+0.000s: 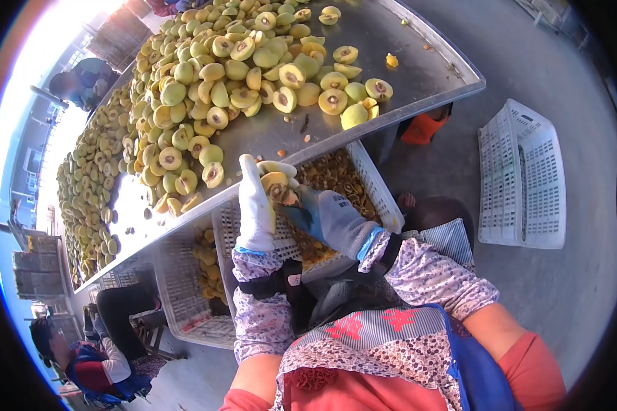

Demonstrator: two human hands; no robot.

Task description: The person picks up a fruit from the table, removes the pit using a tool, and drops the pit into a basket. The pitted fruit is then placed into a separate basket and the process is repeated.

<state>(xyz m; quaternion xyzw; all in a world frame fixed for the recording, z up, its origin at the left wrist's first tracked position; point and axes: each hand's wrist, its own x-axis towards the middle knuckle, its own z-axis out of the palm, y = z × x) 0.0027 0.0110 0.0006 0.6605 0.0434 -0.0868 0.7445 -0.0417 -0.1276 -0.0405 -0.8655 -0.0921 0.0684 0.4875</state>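
Observation:
My left hand (256, 214), in a white glove, is closed around a yellow peach half (275, 185) with its brown centre facing up, just off the metal table's near edge. My right hand (336, 218), in a grey and blue glove, is closed with its fingertips against the right side of that half. What the right fingers grip is hidden. Below both hands sits a white crate (378, 185) with brown pits and yellow scraps. Many cut green-yellow peach halves (236, 70) are heaped on the table, most with pits showing.
The metal table (418, 65) has a raised rim. At right, a white perforated crate (521, 181) stands on the floor. Another crate (185, 288) with yellow pieces is under the table at left. A seated person (106, 366) is at lower left; another person (86, 81) is across the table.

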